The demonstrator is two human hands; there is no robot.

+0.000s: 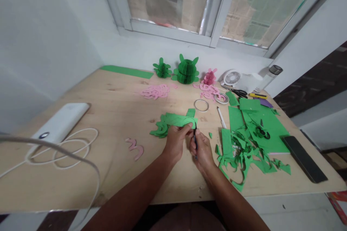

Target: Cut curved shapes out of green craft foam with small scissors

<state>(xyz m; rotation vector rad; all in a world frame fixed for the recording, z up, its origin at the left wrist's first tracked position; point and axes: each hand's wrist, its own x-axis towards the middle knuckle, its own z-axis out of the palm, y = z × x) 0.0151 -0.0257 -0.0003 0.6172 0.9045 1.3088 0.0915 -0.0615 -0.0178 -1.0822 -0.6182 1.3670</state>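
Observation:
My left hand [175, 140] pinches the near edge of a green paper strip [177, 119], which has a curved line on it. Closed around a slim dark tool [195, 137] is my right hand [202, 148]; the tool's tip meets the strip's right end, and its exact kind is hard to make out. Curved green cut-outs [159, 129] lie against the strip's left end. A small green piece [191, 112] sits just behind it. To the left of my hands rests a pink wavy paper cut-out [135, 148].
Green scraps [238, 151] and sheets [276, 133] cover the right, near a black phone [305, 158]. Pink cut-outs [155, 91], paper honeycomb figures [186, 70], black-handled scissors [240, 93] and a fan [231, 77] stand farther back. A white power bank [61, 122] and cable are left.

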